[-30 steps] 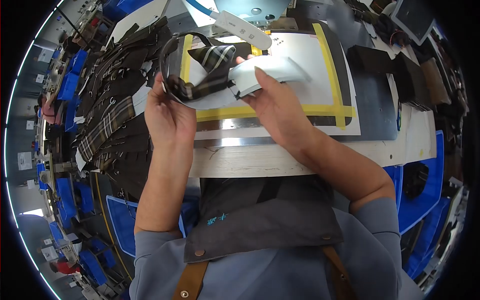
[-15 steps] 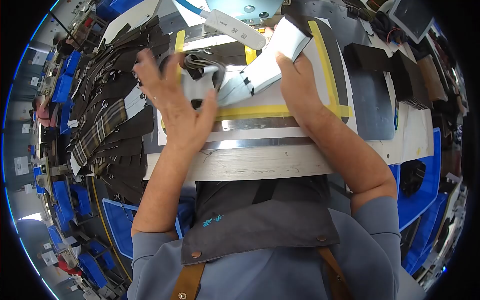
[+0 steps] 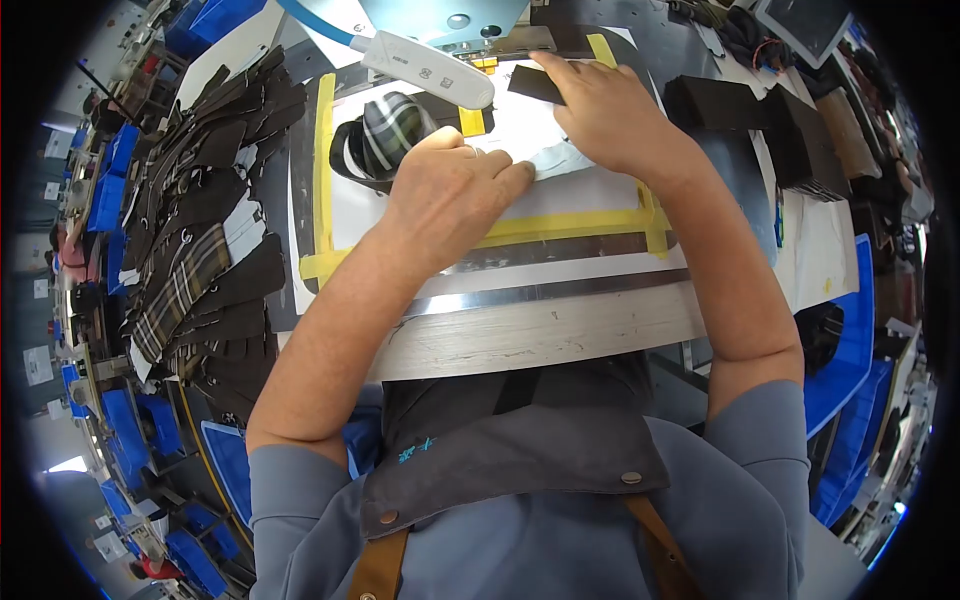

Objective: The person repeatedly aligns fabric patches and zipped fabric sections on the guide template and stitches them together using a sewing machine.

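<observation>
A fabric piece with a pale backing (image 3: 560, 158) lies across the taped white sheet, under and between my hands. Its left part is bunched up and shows plaid cloth (image 3: 393, 132) with a dark edge. My left hand (image 3: 455, 190) has its fingers curled onto the piece near the middle, pressing it down. At the upper right, my right hand (image 3: 615, 112) grips its far end, where a dark flap (image 3: 535, 85) sticks out beside the thumb and forefinger. The undersides of both hands are hidden.
A white lamp head (image 3: 428, 70) on a blue cable hangs close above the work, in front of the machine. Dark and plaid fabric pieces (image 3: 195, 265) are heaped at left. Black stacked blocks (image 3: 805, 140) stand at right. Yellow tape (image 3: 560, 224) borders the sheet.
My left hand has come down from an open, blurred position onto the fabric piece. The piece has been lowered flatter onto the sheet, and plaid now shows at its left. My right hand stays at its right end.
</observation>
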